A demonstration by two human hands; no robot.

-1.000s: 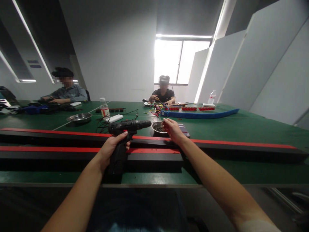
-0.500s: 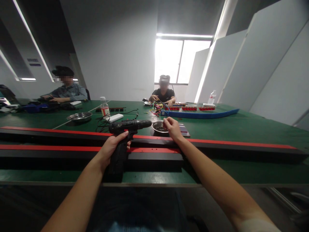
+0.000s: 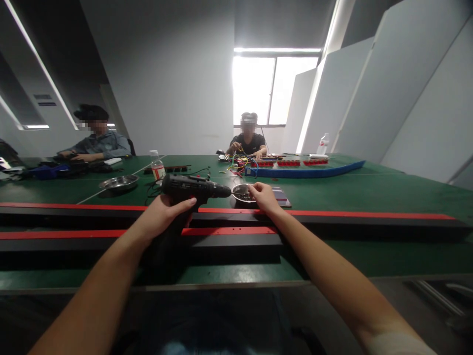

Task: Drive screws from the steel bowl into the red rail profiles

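A black power drill [image 3: 195, 189] is gripped in my left hand [image 3: 162, 215], its bit pointing right. My right hand [image 3: 264, 197] pinches at the tip of the bit, with fingers closed; whatever is between them is too small to make out. Just behind and below the fingertips is a metal bowl [image 3: 236, 203] with small dark pieces in it. Under my hands lie two long black bars with red tops, the nearer bar [image 3: 236, 240] ending below my right wrist and the farther bar [image 3: 351, 224] reaching far to the right.
On the green table [image 3: 406, 197] are a second metal bowl [image 3: 120, 183], a bottle [image 3: 157, 167], a blue strip [image 3: 306, 172], coloured wires [image 3: 240, 162] and red parts [image 3: 316, 162]. Two people sit beyond, one at the far left and one across the table.
My left hand has moved left, and the drill's rear end has swung up and left. My right hand stays at the bit tip. The whole view has shifted slightly.
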